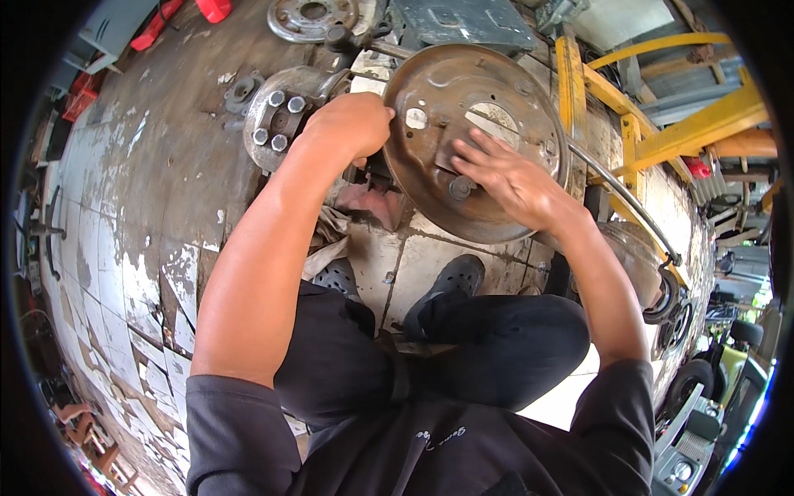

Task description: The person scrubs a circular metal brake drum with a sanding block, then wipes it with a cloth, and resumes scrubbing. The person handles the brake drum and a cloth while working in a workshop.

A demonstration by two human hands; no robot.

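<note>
One rusty round backing plate (463,116) stands tilted on the tiled floor (124,273) in front of the crouching person, its dished face turned toward them. The right hand (513,178) lies flat on that face with the fingers spread, touching the metal near the central hole and gripping nothing. The left hand (347,124) is curled at the plate's left edge; whether it has hold of anything there I cannot tell. Just beside this hand, on the left, lies a wheel hub (277,116) with several studs. A thin metal pipe (620,198) runs down from the plate's right side. Behind it stands a yellow steel frame (662,124). Below the plate, two dark shoes (451,281) rest on the tiles.
</note>
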